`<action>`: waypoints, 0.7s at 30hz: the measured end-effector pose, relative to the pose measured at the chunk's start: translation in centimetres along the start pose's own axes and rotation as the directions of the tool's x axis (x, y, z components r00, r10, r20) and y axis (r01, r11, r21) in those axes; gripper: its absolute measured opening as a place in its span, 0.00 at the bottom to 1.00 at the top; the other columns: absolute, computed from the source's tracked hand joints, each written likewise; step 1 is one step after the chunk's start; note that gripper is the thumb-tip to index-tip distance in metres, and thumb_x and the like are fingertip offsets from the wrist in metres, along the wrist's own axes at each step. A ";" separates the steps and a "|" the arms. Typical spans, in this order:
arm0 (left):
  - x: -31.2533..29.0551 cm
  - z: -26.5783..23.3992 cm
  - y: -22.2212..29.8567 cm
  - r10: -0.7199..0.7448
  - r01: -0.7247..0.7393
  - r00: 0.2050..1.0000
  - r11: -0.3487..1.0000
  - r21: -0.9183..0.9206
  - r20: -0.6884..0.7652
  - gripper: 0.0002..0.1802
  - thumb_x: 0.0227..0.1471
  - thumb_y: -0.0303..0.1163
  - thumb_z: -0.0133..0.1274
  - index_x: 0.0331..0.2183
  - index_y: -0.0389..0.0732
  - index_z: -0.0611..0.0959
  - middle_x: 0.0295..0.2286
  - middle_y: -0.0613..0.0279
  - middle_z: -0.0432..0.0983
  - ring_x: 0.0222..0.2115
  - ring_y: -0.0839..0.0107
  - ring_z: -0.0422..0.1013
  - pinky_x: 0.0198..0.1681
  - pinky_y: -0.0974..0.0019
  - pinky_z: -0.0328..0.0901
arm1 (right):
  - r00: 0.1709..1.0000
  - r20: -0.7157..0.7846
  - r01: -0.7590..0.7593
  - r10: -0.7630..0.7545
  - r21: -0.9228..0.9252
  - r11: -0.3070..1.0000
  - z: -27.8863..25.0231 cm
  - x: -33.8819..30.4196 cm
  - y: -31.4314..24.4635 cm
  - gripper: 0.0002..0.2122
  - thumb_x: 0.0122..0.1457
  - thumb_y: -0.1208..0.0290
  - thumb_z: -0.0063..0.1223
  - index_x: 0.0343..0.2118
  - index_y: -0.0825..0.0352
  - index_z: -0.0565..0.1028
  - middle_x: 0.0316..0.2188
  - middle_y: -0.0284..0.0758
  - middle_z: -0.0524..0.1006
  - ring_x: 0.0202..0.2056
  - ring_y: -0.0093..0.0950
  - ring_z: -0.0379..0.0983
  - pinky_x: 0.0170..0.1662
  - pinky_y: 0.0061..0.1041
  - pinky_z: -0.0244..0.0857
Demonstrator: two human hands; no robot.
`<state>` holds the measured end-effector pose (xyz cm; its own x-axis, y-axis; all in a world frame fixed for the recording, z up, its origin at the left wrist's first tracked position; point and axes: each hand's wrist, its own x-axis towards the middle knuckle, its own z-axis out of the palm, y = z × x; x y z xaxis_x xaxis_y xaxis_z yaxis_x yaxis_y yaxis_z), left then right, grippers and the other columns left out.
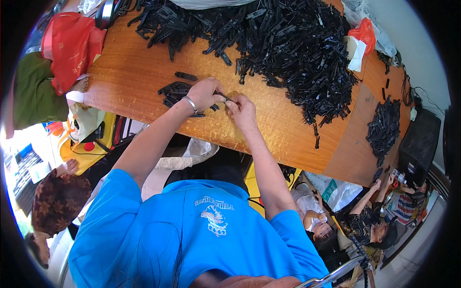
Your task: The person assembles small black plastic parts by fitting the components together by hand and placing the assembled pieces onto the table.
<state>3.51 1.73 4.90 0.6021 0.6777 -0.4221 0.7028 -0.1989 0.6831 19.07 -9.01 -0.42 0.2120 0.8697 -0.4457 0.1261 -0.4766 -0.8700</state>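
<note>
Between my hands, over the near part of the wooden table, is a small black plastic part. My left hand, with a bracelet at the wrist, pinches one end of it. The fingertips of my right hand close on its other end. Just left of my left hand, partly behind the wrist, lies a small pile of black plastic parts. A single part rests on the wood above that pile. The exact shape of the held piece is mostly hidden by my fingers.
A large heap of black plastic parts covers the table's far side. Another pile lies at the right, near a black box. A red bag hangs at the left edge. Other people sit at left and lower right.
</note>
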 end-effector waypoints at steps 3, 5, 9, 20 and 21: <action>-0.5 -0.2 -1.0 -0.013 0.012 0.999 0.999 -0.030 -0.038 0.13 0.44 0.35 0.62 0.32 0.39 0.80 0.34 0.55 0.75 0.39 0.56 0.72 0.43 0.58 0.66 | 0.997 0.062 -0.030 0.040 -0.150 0.988 0.5 -0.1 -0.4 0.08 0.54 0.71 0.62 0.31 0.70 0.75 0.27 0.41 0.76 0.21 0.29 0.74 0.24 0.28 0.66; -0.7 -0.4 -1.7 0.095 -0.084 0.994 0.982 0.169 -0.056 0.13 0.43 0.37 0.62 0.31 0.41 0.81 0.33 0.57 0.74 0.40 0.57 0.71 0.44 0.58 0.65 | 0.986 0.133 -0.088 0.098 -0.078 0.993 0.6 0.2 -0.7 0.09 0.55 0.70 0.61 0.32 0.69 0.75 0.29 0.41 0.77 0.22 0.30 0.75 0.25 0.28 0.67; -1.2 -1.6 -1.7 0.079 -0.047 0.992 0.956 0.291 -0.098 0.11 0.43 0.38 0.62 0.30 0.44 0.83 0.34 0.60 0.75 0.41 0.58 0.69 0.44 0.57 0.65 | 0.970 0.100 0.240 -0.221 -0.246 0.939 -1.2 2.0 -1.1 0.07 0.56 0.68 0.57 0.35 0.65 0.77 0.33 0.40 0.77 0.28 0.35 0.77 0.30 0.32 0.70; 3.9 -2.3 -2.5 0.013 0.081 0.892 0.979 0.187 -0.451 0.10 0.46 0.35 0.59 0.33 0.45 0.82 0.33 0.58 0.77 0.36 0.57 0.73 0.39 0.56 0.68 | 0.805 0.241 0.504 -0.542 -0.759 0.412 -4.2 5.4 -2.8 0.08 0.52 0.76 0.53 0.36 0.61 0.76 0.32 0.38 0.70 0.28 0.38 0.75 0.32 0.34 0.71; 4.7 -2.1 -2.5 0.008 0.086 0.890 0.979 0.186 -0.456 0.10 0.46 0.35 0.59 0.33 0.45 0.82 0.33 0.58 0.77 0.36 0.57 0.73 0.39 0.56 0.68 | 0.800 0.210 0.502 -0.562 -0.746 0.436 -3.6 4.9 -2.9 0.06 0.50 0.74 0.57 0.33 0.62 0.75 0.32 0.37 0.70 0.28 0.38 0.75 0.31 0.35 0.71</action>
<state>3.78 6.95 2.41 0.3688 0.9243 -0.0981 0.8102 -0.2679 0.5214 23.22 -3.84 0.72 -0.1049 0.9906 0.0881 0.8849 0.1334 -0.4463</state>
